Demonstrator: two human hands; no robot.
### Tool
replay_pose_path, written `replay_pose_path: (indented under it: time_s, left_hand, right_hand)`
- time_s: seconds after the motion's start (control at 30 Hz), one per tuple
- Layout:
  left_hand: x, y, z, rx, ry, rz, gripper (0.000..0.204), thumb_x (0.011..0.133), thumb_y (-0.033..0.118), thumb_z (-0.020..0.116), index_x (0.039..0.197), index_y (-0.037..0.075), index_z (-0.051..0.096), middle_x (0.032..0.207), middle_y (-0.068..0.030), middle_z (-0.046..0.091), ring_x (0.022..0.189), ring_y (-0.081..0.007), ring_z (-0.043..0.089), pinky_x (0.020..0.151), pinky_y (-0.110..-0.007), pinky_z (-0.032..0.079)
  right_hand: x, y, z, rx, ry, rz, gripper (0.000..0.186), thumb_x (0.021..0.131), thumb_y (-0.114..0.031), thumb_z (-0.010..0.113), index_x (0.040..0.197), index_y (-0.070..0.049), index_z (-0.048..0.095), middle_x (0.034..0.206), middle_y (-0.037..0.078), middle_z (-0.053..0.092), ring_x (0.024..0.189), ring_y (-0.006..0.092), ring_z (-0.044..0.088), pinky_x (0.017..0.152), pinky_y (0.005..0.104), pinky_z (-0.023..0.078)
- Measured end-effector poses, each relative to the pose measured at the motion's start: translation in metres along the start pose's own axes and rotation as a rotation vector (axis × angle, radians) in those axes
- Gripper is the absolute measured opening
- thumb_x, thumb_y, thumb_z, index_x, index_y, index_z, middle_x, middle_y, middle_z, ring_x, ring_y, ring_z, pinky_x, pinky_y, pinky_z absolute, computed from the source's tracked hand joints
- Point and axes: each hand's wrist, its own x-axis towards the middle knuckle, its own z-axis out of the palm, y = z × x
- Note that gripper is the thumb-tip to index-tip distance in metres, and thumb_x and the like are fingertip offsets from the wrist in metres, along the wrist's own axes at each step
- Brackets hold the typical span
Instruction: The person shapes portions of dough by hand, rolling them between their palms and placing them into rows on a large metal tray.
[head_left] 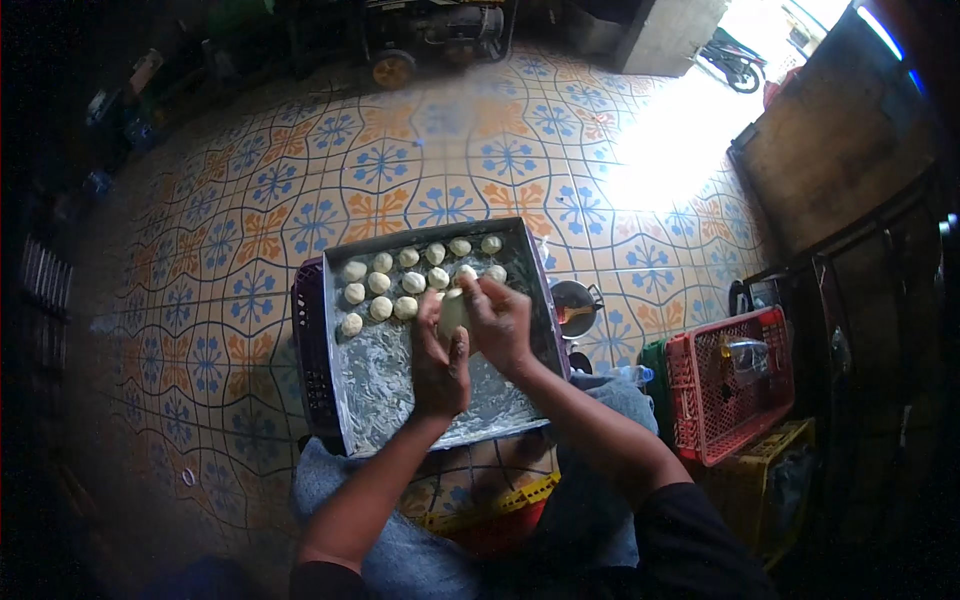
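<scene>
A floured grey metal tray rests on a dark purple crate in front of me. Several pale dough balls lie in rows along the tray's far side. Both hands meet over the tray's middle. My left hand cups a lump of pale dough from below, and my right hand presses on it from the right and above. The lump is partly hidden between my palms.
A patterned blue and orange tiled floor surrounds the tray. A small pot stands just right of the tray. A red crate and a yellow crate sit at the right. A wheeled machine stands far back.
</scene>
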Motion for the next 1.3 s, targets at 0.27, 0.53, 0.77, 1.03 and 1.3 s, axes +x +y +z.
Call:
replay_pose_path:
  time_s: [0.27, 0.53, 0.77, 1.03, 1.3]
  left_hand:
    - [-0.002, -0.040, 0.003, -0.076, 0.027, -0.273, 0.048, 0.109, 0.043, 0.046, 0.103, -0.001, 0.064, 0.088, -0.0222, 0.068, 0.083, -0.0435, 0.066, 0.075, -0.045, 0.050]
    - [0.028, -0.008, -0.024, -0.364, 0.001, -0.541, 0.061, 0.109, 0.054, 0.043, 0.107, 0.001, 0.072, 0.097, -0.0081, 0.073, 0.086, -0.0186, 0.068, 0.080, -0.034, 0.053]
    - [0.050, -0.010, -0.061, -0.602, -0.433, -0.776, 0.085, 0.100, 0.074, 0.038, 0.152, 0.007, 0.043, 0.140, -0.0159, 0.060, 0.124, -0.0284, 0.063, 0.101, -0.046, 0.052]
    - [0.039, -0.032, -0.094, 0.918, -0.409, -0.357, 0.083, 0.090, 0.070, 0.063, 0.142, 0.006, 0.058, 0.144, -0.0264, 0.058, 0.132, -0.0370, 0.058, 0.105, -0.045, 0.049]
    - [0.034, 0.006, -0.133, 0.663, -0.464, -0.451, 0.068, 0.092, 0.060, 0.068, 0.141, 0.013, 0.060, 0.140, -0.0220, 0.061, 0.124, -0.0395, 0.063, 0.104, -0.048, 0.051]
  right_hand:
    - [-0.027, 0.033, 0.021, 0.028, -0.005, 0.110, 0.039, 0.102, -0.035, 0.066, 0.098, 0.003, 0.075, 0.065, 0.013, 0.064, 0.071, 0.0036, 0.052, 0.059, 0.0313, 0.048]
    - [-0.006, 0.016, 0.012, 0.644, -0.291, 0.668, 0.062, 0.101, -0.059, 0.057, 0.112, 0.001, 0.068, 0.101, 0.009, 0.069, 0.087, 0.0176, 0.067, 0.076, 0.0328, 0.054]
    - [0.002, 0.036, 0.003, 0.259, -0.510, 0.616, 0.087, 0.090, -0.063, 0.068, 0.155, -0.012, 0.040, 0.148, 0.016, 0.051, 0.126, 0.0300, 0.058, 0.090, 0.0447, 0.056]
    - [-0.060, 0.123, -0.009, -0.216, -0.544, 0.486, 0.077, 0.071, -0.038, 0.095, 0.130, 0.001, 0.066, 0.116, 0.010, 0.073, 0.102, 0.0167, 0.068, 0.088, 0.0309, 0.054]
    - [-0.040, 0.099, -0.039, -0.899, -0.554, 0.337, 0.095, 0.066, -0.061, 0.091, 0.141, -0.014, 0.056, 0.124, 0.019, 0.067, 0.114, 0.0351, 0.067, 0.095, 0.0450, 0.054]
